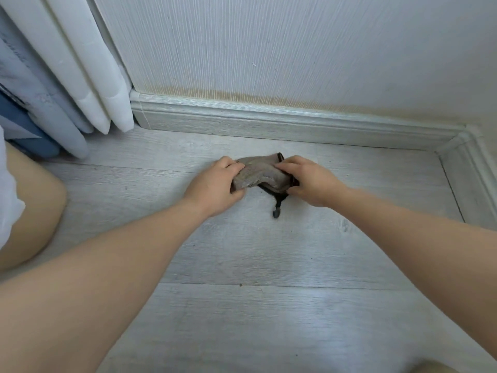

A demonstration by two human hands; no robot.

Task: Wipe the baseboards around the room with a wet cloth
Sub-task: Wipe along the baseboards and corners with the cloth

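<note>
A grey-brown cloth (259, 173) with a dark underside and a dark strap hanging from it is held just above the floor. My left hand (215, 188) grips its left end, fingers curled over the top. My right hand (309, 180) pinches its right end. A pale grey baseboard (269, 122) runs along the wall behind the cloth, a short way from it. It meets a second baseboard (468, 168) at the corner on the right.
White and blue curtains (67, 84) hang down to the floor at the left, beside the baseboard's end. My bare knee (32, 205) is at the left edge. The floor (255, 305) is pale grey laminate. A yellowish stain (242, 95) runs along the wallpaper above the baseboard.
</note>
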